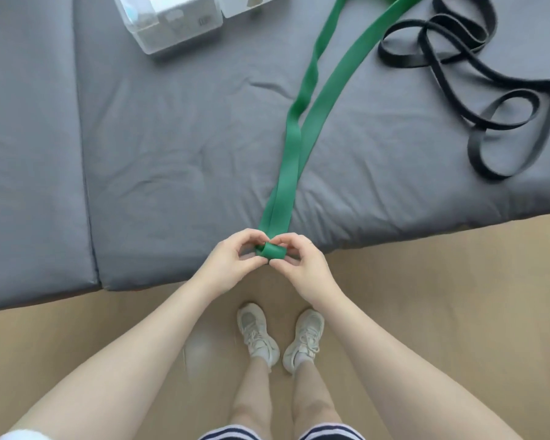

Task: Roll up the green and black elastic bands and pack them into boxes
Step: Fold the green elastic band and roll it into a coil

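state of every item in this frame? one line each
green band: near end rolled into a small first coil, rest stretched flat along the mat
black band: loose, tangled loops, unrolled
left hand: pinching the coil
right hand: pinching the coil
boxes: at the mat's far edge, contents unclear

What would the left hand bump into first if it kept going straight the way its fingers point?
Probably the right hand. The left hand points its fingers across the green band roll at it, almost touching already.
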The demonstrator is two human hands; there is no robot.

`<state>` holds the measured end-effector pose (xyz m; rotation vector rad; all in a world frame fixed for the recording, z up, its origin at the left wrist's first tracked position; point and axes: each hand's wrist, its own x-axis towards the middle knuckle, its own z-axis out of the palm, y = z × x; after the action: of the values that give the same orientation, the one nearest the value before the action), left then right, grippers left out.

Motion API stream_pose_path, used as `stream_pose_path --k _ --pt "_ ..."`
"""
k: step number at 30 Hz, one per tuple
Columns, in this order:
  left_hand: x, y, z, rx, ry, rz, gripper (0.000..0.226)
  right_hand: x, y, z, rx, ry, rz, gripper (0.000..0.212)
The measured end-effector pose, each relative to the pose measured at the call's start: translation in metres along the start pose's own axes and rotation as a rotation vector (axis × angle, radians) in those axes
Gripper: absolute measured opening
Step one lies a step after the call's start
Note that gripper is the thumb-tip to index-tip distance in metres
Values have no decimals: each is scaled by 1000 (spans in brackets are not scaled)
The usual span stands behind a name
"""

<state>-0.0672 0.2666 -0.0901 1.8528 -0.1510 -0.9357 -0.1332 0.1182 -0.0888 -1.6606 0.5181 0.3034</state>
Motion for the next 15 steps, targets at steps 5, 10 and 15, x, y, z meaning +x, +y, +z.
stream_pose_path --k 5,10,15 --pt "-11 17 1 -356 35 -32 42 -7 -8 14 -50 119 -176 38" --pt "-5 32 2 -433 125 -256 18 -12 -13 30 -169 91 -165 38" --pt "10 35 23 -170 230 -330 34 -15 -5 36 -301 142 -111 36"
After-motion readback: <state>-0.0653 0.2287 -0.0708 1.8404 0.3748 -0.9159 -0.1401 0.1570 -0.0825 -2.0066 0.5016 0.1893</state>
